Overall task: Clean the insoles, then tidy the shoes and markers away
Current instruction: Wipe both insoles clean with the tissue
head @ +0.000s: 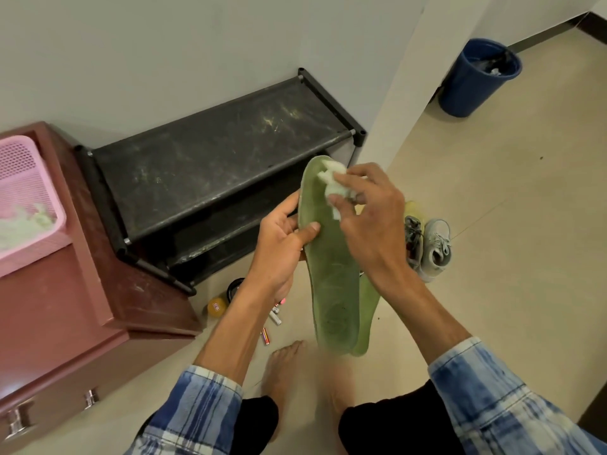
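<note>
My left hand (pixel 282 247) grips a green insole (pixel 331 274) by its left edge, thumb across its face, toe end pointing away from me. A second green insole (pixel 368 310) shows just behind it on the right. My right hand (pixel 371 218) pinches a crumpled white tissue (pixel 333 185) and presses it on the toe end of the front insole. A pair of grey-white sneakers (pixel 433 247) stands on the floor to the right, partly hidden by my right wrist. Several markers (pixel 274 318) lie on the floor below my left forearm.
A dusty black shoe rack (pixel 210 162) stands against the wall ahead. Left of it, a reddish-brown cabinet (pixel 98 290) carries a pink basket (pixel 23 192) holding pale scraps. A yellow-capped jar (pixel 216 307) lies by the rack. A blue bin (pixel 476 77) stands far right. My bare feet (pixel 285 366) are below.
</note>
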